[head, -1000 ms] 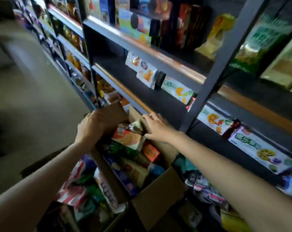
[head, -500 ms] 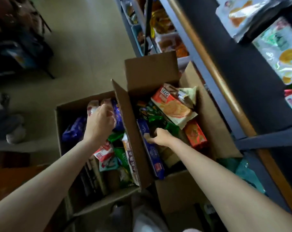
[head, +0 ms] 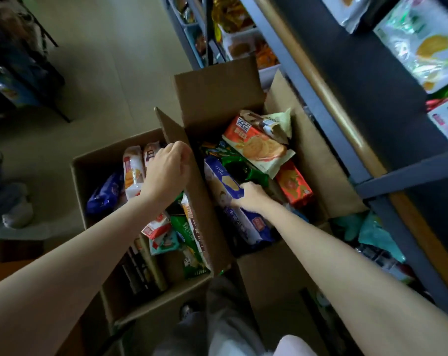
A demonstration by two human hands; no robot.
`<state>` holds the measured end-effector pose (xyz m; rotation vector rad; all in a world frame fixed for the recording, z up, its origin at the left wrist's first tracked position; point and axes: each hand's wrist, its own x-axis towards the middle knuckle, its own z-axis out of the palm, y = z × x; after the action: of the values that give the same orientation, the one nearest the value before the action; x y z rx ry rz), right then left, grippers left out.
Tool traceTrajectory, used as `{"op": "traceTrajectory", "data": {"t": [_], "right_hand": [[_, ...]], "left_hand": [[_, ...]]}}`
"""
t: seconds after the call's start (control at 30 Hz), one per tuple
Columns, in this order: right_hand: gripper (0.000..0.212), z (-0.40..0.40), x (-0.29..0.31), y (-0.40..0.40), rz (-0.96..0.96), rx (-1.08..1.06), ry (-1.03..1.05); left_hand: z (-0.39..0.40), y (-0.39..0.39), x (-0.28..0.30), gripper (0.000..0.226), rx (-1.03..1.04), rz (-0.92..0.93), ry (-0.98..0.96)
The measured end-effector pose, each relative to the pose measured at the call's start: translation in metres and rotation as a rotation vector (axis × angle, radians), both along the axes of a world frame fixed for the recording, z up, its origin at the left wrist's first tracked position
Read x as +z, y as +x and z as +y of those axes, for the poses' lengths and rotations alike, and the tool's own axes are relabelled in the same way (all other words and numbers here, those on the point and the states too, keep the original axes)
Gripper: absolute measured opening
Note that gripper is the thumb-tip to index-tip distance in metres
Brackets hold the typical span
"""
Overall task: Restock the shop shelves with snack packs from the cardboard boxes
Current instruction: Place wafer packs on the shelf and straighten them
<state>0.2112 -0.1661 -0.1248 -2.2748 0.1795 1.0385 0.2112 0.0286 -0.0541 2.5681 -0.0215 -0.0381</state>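
Two open cardboard boxes stand on the floor beside the shelves, the left box (head: 77, 176) and the right box (head: 217, 91), both full of snack packs. My left hand (head: 166, 170) is over the left box, its fingers curled on the upright flap (head: 205, 214) between the boxes. My right hand (head: 251, 197) reaches into the right box and grips a long blue biscuit pack (head: 221, 179). An orange biscuit pack (head: 258, 147) and a small red carton (head: 294, 183) lie further in.
The dark shelf unit (head: 320, 83) with a wooden front strip runs along the right, with snack packs (head: 423, 47) on its board. Teal bags (head: 377, 235) lie under the lowest shelf. Bare floor (head: 110, 73) stretches to the left, and my legs (head: 217, 330) are below.
The view dropped from the shelves to the boxes. My left hand moved from the left box's packs to the flap. My right hand went deeper in and took hold of the blue pack.
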Motion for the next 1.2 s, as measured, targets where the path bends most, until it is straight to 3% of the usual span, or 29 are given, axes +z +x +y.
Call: {"op": "traceTrajectory", "data": {"t": [0.13,0.2,0.27,0.37,0.43,0.57,0.7,0.9,1.0,1.07,1.2], "right_hand": [[0.047,-0.033,0.091,0.001,-0.142,-0.068,0.147],[0.028,-0.051,0.145,-0.008,-0.231,-0.192,0.275],[0.013,-0.068,0.202,-0.026,-0.293,-0.316,0.359],[0.013,-0.089,0.279,-0.068,-0.407,-0.432,0.476],[0.016,-0.099,0.327,-0.104,-0.508,-0.443,0.497],[0.029,-0.115,0.412,-0.183,-0.807,-0.420,0.156],[0.034,-0.139,0.478,-0.249,-1.090,-0.459,-0.329],[0.033,-0.171,0.527,-0.340,-1.259,-0.563,-0.782],[0.036,-0.194,0.542,-0.385,-1.306,-0.700,-0.817],[0.036,-0.217,0.555,-0.416,-1.369,-0.821,-0.775],[0.027,-0.261,0.573,-0.470,-1.481,-1.005,-0.405]], "left_hand": [[-0.018,0.001,0.024,0.036,-0.033,0.072,-0.026],[-0.034,0.002,0.047,0.038,-0.037,0.118,-0.113],[-0.054,0.000,0.086,0.033,-0.072,0.254,-0.320],[-0.081,-0.020,0.155,0.040,-0.420,0.512,-0.663],[-0.099,-0.035,0.196,0.035,-0.570,0.503,-0.757],[-0.148,-0.055,0.266,0.037,-0.741,0.398,-0.821],[-0.207,-0.094,0.324,0.018,-0.870,0.291,-0.904],[-0.284,-0.162,0.402,0.025,-1.075,0.172,-0.946],[-0.313,-0.200,0.438,0.034,-1.235,0.144,-0.875],[-0.332,-0.221,0.457,0.028,-1.278,0.164,-0.900],[-0.366,-0.254,0.476,0.027,-1.270,0.210,-0.999]]}}
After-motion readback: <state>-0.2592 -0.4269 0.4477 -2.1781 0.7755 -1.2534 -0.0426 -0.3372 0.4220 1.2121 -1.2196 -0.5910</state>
